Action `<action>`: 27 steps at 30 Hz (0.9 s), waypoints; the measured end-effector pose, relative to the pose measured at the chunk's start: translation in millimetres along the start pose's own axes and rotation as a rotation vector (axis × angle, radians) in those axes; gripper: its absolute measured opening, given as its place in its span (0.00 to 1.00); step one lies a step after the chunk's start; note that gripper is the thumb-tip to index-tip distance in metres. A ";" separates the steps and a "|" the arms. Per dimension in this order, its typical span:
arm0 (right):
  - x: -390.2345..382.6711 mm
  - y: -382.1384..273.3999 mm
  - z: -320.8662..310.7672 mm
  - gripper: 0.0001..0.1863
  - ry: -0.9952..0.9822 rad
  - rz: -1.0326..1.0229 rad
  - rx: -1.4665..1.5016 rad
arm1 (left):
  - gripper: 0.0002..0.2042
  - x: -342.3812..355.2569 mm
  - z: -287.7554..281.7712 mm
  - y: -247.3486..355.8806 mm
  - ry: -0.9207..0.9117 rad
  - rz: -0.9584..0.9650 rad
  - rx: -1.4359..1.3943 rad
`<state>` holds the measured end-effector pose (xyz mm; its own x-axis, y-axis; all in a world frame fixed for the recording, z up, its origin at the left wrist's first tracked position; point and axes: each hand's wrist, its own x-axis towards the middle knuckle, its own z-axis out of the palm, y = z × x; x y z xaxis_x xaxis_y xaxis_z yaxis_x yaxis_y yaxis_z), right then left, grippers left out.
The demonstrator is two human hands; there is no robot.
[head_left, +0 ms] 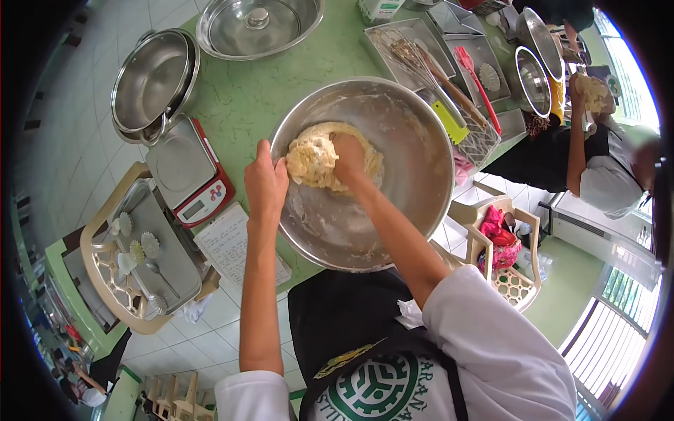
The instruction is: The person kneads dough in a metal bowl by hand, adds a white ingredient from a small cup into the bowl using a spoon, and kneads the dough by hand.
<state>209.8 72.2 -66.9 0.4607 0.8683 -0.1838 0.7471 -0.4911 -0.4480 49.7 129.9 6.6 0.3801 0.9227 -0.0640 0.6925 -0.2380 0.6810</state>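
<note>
A wide steel mixing bowl [414, 203] stands on the green table in front of me, its inner wall smeared with flour and dough. Pale yellow, lumpy dough [313, 156] lies in its left part. My right hand [348, 156] reaches into the bowl and presses into this dough, which hides most of the fingers. At the bowl's left rim, my left hand [265, 181] grips the edge, thumb up along the rim and the other fingers mostly out of sight.
Left of the bowl are a red and white kitchen scale [200, 200], handwritten paper [235, 245] and steel pots [151, 84]. A ring pan [260, 42] lies beyond. Trays at right hold a whisk [428, 70] and a red brush [477, 84]. Another person [590, 161] works at far right.
</note>
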 end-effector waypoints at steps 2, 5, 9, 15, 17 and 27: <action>10.2 27.5 -4.9 0.08 -0.006 -0.173 -0.149 | 0.13 7.8 -2.1 5.6 -0.033 0.011 0.030; 3.2 18.7 -44.0 0.21 -0.581 0.370 0.454 | 0.14 9.1 -4.0 -9.8 -0.099 0.090 -0.053; -16.0 11.1 -70.1 0.19 -0.498 0.353 0.222 | 0.19 21.7 -7.0 -1.8 -0.126 0.180 -0.084; -21.0 -31.2 -118.8 0.08 -0.266 -0.347 -0.144 | 0.10 25.5 -16.6 -9.3 -0.160 0.150 -0.117; -7.6 -49.7 -107.2 0.10 -0.312 -0.462 0.087 | 0.10 25.8 -9.6 -12.8 -0.106 0.177 -0.109; -119.9 29.0 -88.1 0.21 -0.120 -0.513 0.077 | 0.12 30.3 -2.0 -22.6 -0.026 0.234 -0.028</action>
<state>218.5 -52.2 19.2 -0.0162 0.9997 -0.0204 0.8224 0.0017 -0.5689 44.4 163.9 -9.3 0.5444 0.8351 0.0794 0.5663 -0.4357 0.6996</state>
